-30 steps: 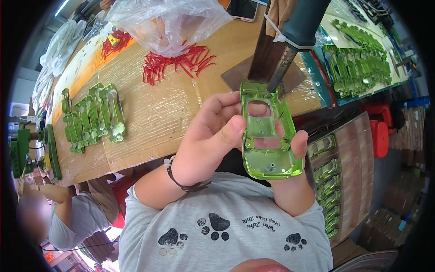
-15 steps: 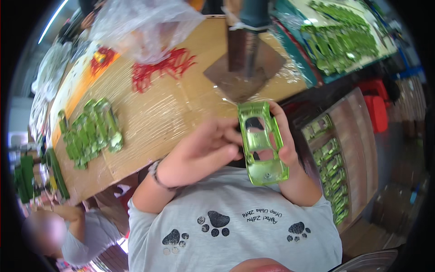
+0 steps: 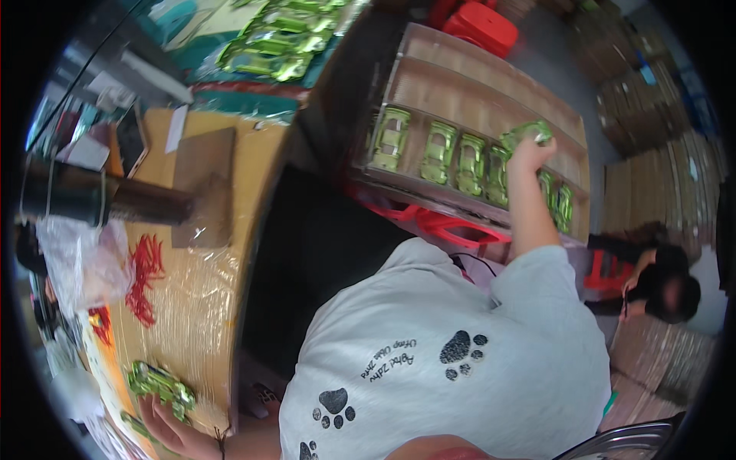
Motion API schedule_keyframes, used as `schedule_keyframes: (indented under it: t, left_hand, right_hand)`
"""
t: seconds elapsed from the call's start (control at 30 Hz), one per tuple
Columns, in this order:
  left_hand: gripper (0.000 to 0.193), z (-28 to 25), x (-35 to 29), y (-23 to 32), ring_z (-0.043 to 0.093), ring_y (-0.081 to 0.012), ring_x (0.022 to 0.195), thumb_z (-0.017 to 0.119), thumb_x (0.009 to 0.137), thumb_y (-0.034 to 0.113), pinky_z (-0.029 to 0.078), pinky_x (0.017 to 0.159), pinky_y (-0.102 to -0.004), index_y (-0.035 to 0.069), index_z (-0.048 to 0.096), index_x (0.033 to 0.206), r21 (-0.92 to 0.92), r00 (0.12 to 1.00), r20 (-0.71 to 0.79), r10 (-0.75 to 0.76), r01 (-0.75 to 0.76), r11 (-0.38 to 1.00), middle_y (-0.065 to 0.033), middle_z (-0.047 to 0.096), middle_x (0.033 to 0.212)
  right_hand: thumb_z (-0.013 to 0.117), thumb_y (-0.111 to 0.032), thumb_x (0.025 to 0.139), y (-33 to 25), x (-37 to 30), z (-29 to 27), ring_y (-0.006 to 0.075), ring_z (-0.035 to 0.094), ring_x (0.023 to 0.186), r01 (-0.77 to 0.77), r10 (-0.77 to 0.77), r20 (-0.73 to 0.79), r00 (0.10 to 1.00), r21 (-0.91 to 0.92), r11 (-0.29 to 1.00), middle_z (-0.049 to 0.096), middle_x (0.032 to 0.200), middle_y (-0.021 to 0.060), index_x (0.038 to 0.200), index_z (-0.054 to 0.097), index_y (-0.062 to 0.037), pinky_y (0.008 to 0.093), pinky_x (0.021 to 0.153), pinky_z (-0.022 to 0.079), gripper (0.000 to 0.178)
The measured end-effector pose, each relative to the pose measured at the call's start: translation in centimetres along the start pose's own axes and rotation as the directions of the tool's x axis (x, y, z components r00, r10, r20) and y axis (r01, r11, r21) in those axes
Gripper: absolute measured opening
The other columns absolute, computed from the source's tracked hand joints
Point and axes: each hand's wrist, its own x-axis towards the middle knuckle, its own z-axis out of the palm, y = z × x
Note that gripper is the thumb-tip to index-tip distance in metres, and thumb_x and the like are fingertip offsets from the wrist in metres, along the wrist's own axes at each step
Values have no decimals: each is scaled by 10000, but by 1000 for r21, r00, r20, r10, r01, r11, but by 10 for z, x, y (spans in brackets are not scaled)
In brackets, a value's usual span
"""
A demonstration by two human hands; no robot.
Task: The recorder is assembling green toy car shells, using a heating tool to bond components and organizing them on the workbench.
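Note:
My right hand (image 3: 530,156) is stretched out over a shallow tray (image 3: 491,84), its fingers closed around a shiny green toy car body (image 3: 527,135). Below it, several like car bodies (image 3: 437,151) stand side by side in the tray's near row. Far to the left, my left hand (image 3: 170,428) is at the table, its fingers bent against another green car body (image 3: 159,386). Part of that grip is hidden behind the fingers and shell. A further green piece (image 3: 136,423) shows beside this hand.
A press-like machine with a dark shaft (image 3: 146,203) stands over a metal plate (image 3: 205,184) on the table (image 3: 207,307). Red strips (image 3: 144,280) and a plastic bag (image 3: 84,261) lie beyond. More green bodies (image 3: 280,38) fill a tray. A red stool (image 3: 483,29) and another person (image 3: 667,284) are at right.
The view has swung right. My right hand has carried the car body from in front of my chest out over the tray. My left hand has moved to the car bodies on the table.

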Motion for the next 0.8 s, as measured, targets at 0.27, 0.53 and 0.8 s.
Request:
schedule_keyframes:
  t: [0.27,0.53,0.8]
  left_hand:
    - [791,-48,37,-76,485,-438,1257,553,956,522,383,1088,-443,-135,425,1377,874,991,124,-41,-90,478,-317,481,1373]
    - [674,-52,38,-118,469,-413,1290,561,972,338,372,1100,-436,-84,337,1448,900,999,21,-34,-4,435,-296,464,1402]
    - [730,-7,18,-60,483,-448,1245,621,860,236,374,1064,-459,-86,334,1449,784,998,22,-59,19,621,-325,494,1352]
  right_hand:
    - [591,-122,839,24,134,-184,456,538,1173,156,-170,73,983,-823,546,513,1305,256,1394,418,-121,488,995,449,581]
    - [641,-225,844,85,131,-201,366,661,1054,205,-69,210,975,-976,-72,670,1084,173,1168,644,-117,479,862,557,342]
    - [671,-233,795,3,96,-114,428,568,1086,771,-762,368,533,-583,257,600,1162,148,1220,609,-131,544,851,472,441]
